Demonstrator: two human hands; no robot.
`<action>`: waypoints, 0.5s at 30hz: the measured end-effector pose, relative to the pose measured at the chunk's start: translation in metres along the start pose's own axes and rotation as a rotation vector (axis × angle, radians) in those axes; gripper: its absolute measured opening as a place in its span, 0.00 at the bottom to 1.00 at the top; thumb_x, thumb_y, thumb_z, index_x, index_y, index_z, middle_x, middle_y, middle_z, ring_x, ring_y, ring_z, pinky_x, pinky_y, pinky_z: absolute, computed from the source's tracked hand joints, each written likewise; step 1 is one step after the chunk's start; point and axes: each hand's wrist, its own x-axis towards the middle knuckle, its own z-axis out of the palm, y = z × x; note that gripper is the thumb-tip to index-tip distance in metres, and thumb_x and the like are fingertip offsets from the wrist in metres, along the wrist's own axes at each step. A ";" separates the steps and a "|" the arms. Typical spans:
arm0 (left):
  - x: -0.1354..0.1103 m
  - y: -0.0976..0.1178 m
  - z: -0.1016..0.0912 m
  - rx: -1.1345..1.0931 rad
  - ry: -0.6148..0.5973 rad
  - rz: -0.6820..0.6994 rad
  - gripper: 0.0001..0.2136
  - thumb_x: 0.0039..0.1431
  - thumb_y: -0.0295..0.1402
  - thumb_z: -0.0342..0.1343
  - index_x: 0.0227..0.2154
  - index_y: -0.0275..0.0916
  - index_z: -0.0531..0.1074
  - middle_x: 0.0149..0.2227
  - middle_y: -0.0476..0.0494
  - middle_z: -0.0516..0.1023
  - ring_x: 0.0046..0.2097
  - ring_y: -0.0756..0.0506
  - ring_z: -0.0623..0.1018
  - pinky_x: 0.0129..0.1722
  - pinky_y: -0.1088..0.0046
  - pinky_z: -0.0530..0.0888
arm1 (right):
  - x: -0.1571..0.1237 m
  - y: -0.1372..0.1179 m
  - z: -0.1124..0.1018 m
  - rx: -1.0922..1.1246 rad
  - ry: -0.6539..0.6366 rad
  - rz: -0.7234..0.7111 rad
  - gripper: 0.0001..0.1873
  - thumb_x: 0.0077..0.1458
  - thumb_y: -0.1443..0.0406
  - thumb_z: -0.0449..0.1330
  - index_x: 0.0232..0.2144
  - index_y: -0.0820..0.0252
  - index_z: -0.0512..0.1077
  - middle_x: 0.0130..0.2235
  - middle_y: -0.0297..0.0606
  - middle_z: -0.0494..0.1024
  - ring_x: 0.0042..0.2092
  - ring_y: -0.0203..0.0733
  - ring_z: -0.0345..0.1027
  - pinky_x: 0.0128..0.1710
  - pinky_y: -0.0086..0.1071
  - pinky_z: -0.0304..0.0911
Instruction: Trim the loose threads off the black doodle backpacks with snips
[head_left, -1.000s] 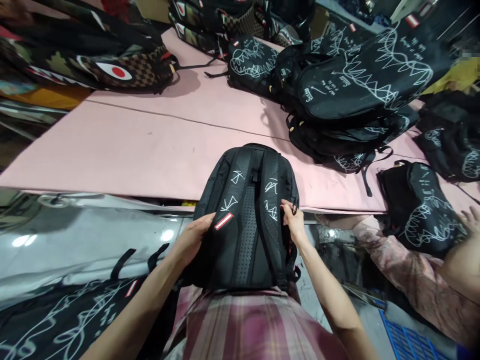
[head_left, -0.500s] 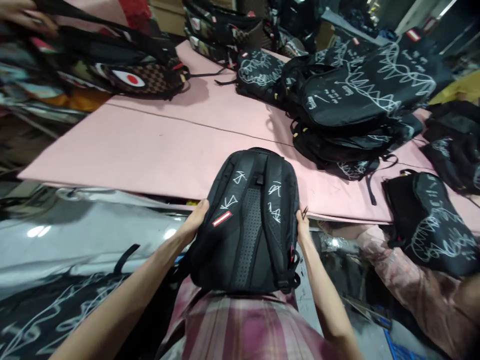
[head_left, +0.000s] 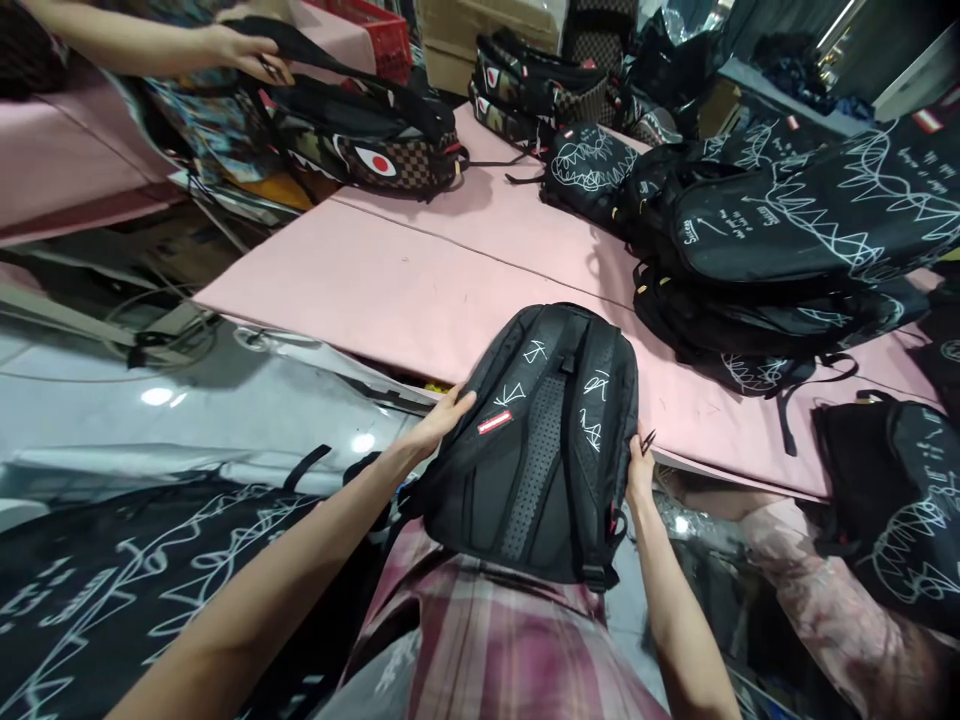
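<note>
A black backpack [head_left: 536, 470] is tilted against my front and the table edge, its strap side facing up. White scribbles mark both shoulder straps, and a red-and-white label [head_left: 494, 423] sits on the left one. My left hand [head_left: 444, 418] grips the bag's left side, thumb on top and the other fingers hidden beneath. At the right side my right hand [head_left: 640, 470] is closed on the edge. A small dark tool with two pointed tips [head_left: 649, 440] pokes out of that hand; its kind is unclear.
Black scribbled backpacks [head_left: 780, 230] are piled on the pink table [head_left: 420, 290]. Another scribbled bag [head_left: 135, 590] lies low on my left. Across the table, a co-worker's hand [head_left: 255, 52] holds a camouflage-and-checked bag [head_left: 375, 150]. A co-worker's floral sleeve [head_left: 817, 590] is at right.
The view has swung left, so everything appears shifted right. Both my hands stay on the backpack, which keeps nearly the same pose.
</note>
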 end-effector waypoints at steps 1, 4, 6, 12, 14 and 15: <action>0.000 0.000 0.001 0.007 -0.017 -0.027 0.30 0.43 0.49 0.62 0.48 0.37 0.69 0.49 0.39 0.74 0.51 0.40 0.72 0.50 0.65 0.69 | -0.001 -0.001 0.000 -0.008 0.021 0.014 0.32 0.47 0.53 0.57 0.54 0.61 0.66 0.57 0.37 0.66 0.57 0.42 0.59 0.59 0.36 0.51; -0.011 0.003 0.005 0.015 0.027 -0.095 0.26 0.37 0.43 0.67 0.39 0.33 0.73 0.39 0.37 0.79 0.41 0.38 0.76 0.39 0.66 0.73 | -0.009 -0.008 -0.002 -0.038 0.041 0.077 0.36 0.45 0.52 0.57 0.55 0.65 0.64 0.55 0.41 0.67 0.56 0.46 0.61 0.57 0.39 0.56; -0.028 0.006 0.003 -0.008 0.136 -0.090 0.20 0.35 0.39 0.67 0.32 0.31 0.75 0.32 0.39 0.79 0.36 0.40 0.77 0.34 0.68 0.72 | -0.014 -0.012 -0.005 -0.069 -0.005 0.118 0.38 0.44 0.51 0.58 0.56 0.64 0.63 0.54 0.42 0.69 0.54 0.48 0.63 0.53 0.40 0.61; -0.111 0.033 -0.078 -0.110 0.505 0.046 0.14 0.35 0.33 0.65 0.29 0.34 0.75 0.28 0.47 0.77 0.34 0.43 0.75 0.33 0.72 0.70 | 0.016 -0.032 0.034 -0.079 -0.322 0.040 0.29 0.45 0.52 0.59 0.51 0.49 0.65 0.54 0.42 0.68 0.51 0.49 0.67 0.45 0.45 0.67; -0.165 0.049 -0.125 -0.092 0.665 0.087 0.18 0.36 0.34 0.65 0.34 0.34 0.75 0.30 0.46 0.77 0.37 0.42 0.75 0.36 0.70 0.71 | 0.021 -0.044 0.058 -0.061 -0.362 0.021 0.24 0.45 0.55 0.59 0.46 0.51 0.67 0.51 0.44 0.71 0.51 0.50 0.67 0.46 0.51 0.65; -0.196 0.059 -0.148 -0.037 0.827 0.120 0.19 0.37 0.35 0.65 0.34 0.32 0.75 0.30 0.46 0.77 0.37 0.42 0.75 0.38 0.68 0.71 | 0.022 -0.049 0.067 -0.046 -0.365 0.015 0.22 0.44 0.56 0.59 0.43 0.52 0.68 0.49 0.44 0.72 0.50 0.51 0.68 0.48 0.52 0.63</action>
